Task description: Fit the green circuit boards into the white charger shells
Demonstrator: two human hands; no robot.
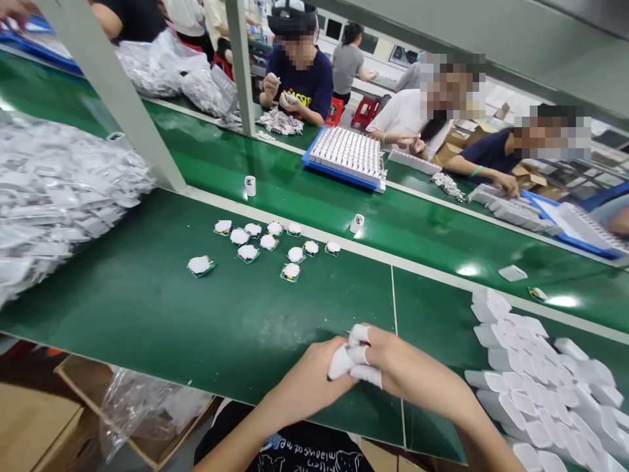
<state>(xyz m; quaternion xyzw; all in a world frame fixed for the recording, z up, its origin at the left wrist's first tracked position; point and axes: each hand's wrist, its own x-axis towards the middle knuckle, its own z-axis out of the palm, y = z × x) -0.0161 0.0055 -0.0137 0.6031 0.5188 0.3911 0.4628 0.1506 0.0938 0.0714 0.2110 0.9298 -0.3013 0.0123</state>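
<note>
Above the green counter (236, 321), a white plastic casing (339, 364) sits between the two hands, gripped by the curled fingers of the left hand (317, 370) and the white-capped fingers of the right hand (390, 360).

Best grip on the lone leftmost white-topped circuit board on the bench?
Likely a pinch on opposite green edges, from above and the near side: the circuit board lies flat, white piece up, edge showing past it, and the other boards sit to its right.
</note>
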